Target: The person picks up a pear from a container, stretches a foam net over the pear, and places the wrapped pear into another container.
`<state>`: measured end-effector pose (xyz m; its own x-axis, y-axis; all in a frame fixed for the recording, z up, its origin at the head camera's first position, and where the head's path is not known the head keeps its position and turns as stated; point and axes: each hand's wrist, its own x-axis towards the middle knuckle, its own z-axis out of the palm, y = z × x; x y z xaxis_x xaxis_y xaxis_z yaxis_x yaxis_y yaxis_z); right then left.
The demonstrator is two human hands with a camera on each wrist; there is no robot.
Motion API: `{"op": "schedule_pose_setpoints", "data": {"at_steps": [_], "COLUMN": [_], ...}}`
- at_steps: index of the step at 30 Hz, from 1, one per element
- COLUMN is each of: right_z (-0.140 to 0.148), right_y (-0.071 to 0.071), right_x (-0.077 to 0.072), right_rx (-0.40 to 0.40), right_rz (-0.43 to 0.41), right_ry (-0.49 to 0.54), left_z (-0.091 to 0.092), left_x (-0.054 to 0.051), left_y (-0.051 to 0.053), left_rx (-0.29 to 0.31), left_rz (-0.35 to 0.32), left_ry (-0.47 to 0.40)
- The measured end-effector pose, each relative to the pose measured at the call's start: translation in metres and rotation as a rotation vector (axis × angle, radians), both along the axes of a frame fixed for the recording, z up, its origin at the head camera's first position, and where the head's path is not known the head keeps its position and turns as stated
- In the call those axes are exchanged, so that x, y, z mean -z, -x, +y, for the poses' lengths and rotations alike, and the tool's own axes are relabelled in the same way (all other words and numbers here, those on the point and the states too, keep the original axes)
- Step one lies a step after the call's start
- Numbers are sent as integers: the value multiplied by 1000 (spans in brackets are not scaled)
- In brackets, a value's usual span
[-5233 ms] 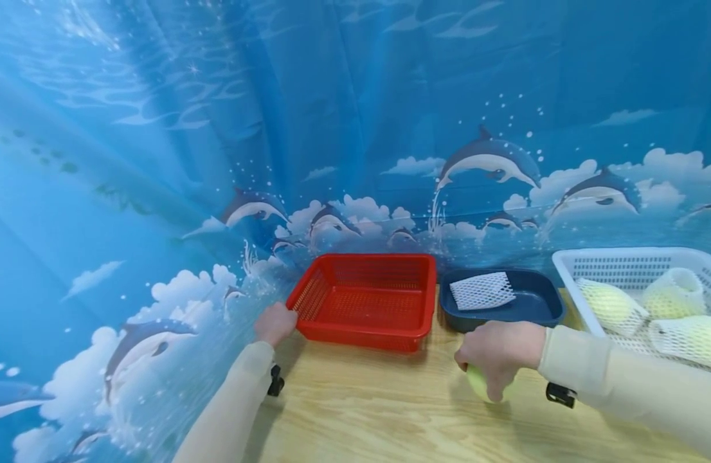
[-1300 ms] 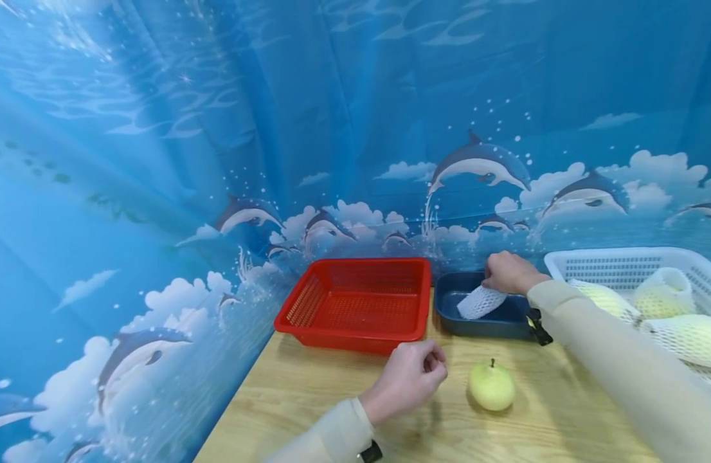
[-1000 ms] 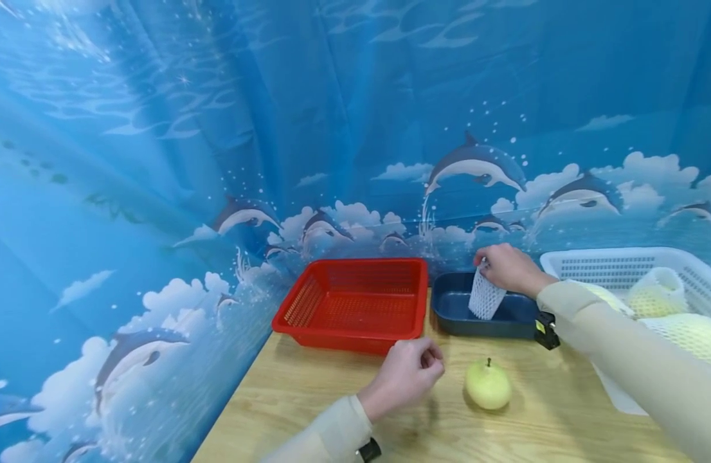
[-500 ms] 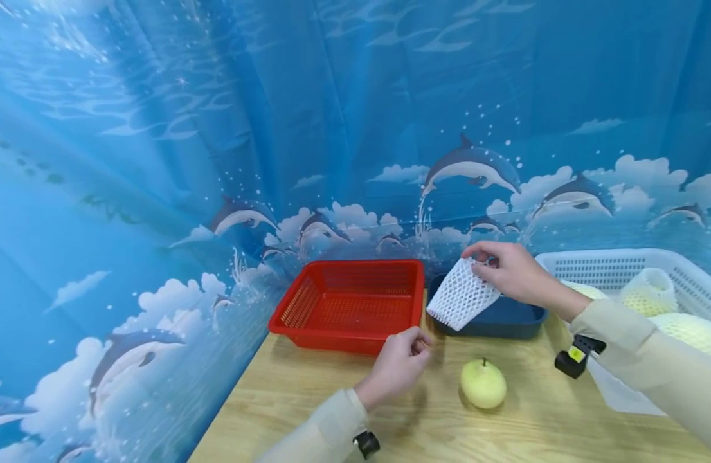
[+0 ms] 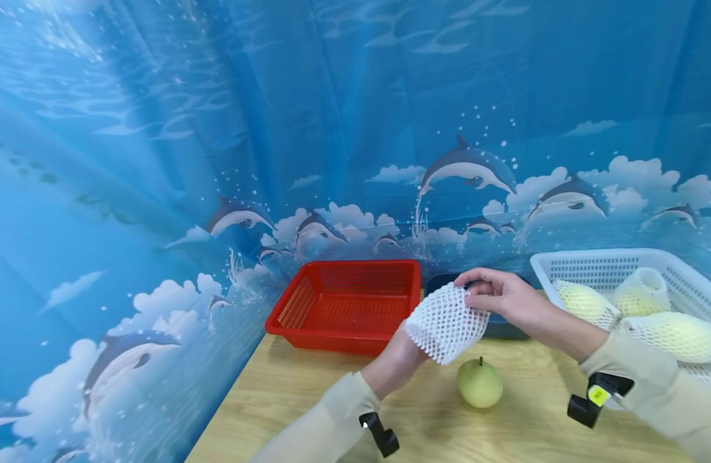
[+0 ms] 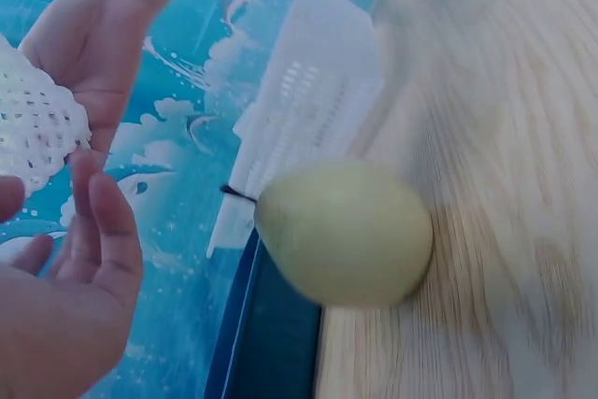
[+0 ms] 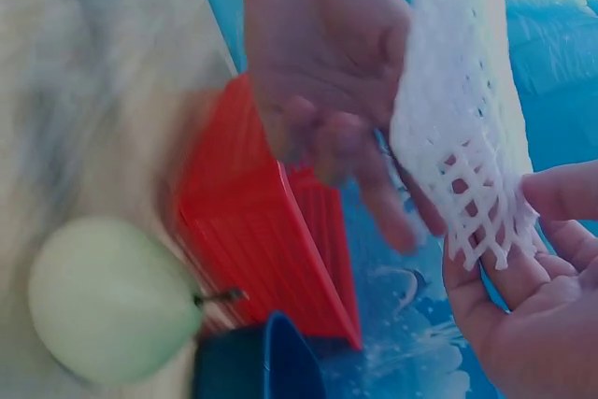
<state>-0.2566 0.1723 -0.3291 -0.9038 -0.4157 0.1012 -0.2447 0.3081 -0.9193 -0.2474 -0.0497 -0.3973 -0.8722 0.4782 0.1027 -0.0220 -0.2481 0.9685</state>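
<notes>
My right hand pinches the rim of a white foam net sleeve between thumb and fingers, holding it up over the table. In the right wrist view the sleeve's latticed end sits in the right fingers. Behind the sleeve is my left hand, mostly hidden by it in the head view. The right wrist view shows this left hand with loosely bent, blurred fingers beside the net, not gripping it. A bare yellow-green pear stands upright on the table, stem up, just below the sleeve.
A red basket stands at the back left. Behind the right hand is a dark blue tray, partly covered. The white basket at right holds several net-wrapped pears. A dolphin-print curtain hangs behind the wooden table.
The right hand took the foam net sleeve out of the blue tray and brought it forward and left. The left hand, earlier at the red basket, now meets the sleeve. The pear was let go.
</notes>
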Motion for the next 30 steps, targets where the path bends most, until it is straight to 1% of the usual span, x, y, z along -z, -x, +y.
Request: {"op": "schedule_pose_setpoints", "data": {"at_steps": [2, 4, 8, 11, 15, 18, 22, 26, 29, 30], "right_z": [-1, -3, -4, -4, -3, -2, -2, -3, -3, -2], "right_y": [-3, -5, -10, -13, -17, -19, -22, -26, -30, -31], "right_x": [2, 4, 8, 12, 18, 23, 28, 32, 37, 38], "right_rx": [-1, -4, -16, -13, -8, -4, 12, 23, 43, 44], "right_rz": [-27, -47, -78, -96, -119, -125, -136, -174, -175, -164], "right_ry": [14, 32, 64, 76, 95, 107, 111, 122, 139, 147], "left_z": [2, 4, 4, 5, 6, 6, 4, 0, -1, 0], "left_x": [-3, -5, -3, -1, 1, 3, 5, 9, 11, 12], "left_y": [-1, 0, 2, 2, 0, -2, -3, -3, -2, -1], "left_rx": [52, 100, 142, 142, 131, 129, 137, 142, 146, 146], "left_rz": [3, -8, -71, -96, -106, -116, -125, -140, -162, -167], "left_ry": [-38, -63, -105, -117, -118, -134, -158, -183, -190, -177]}}
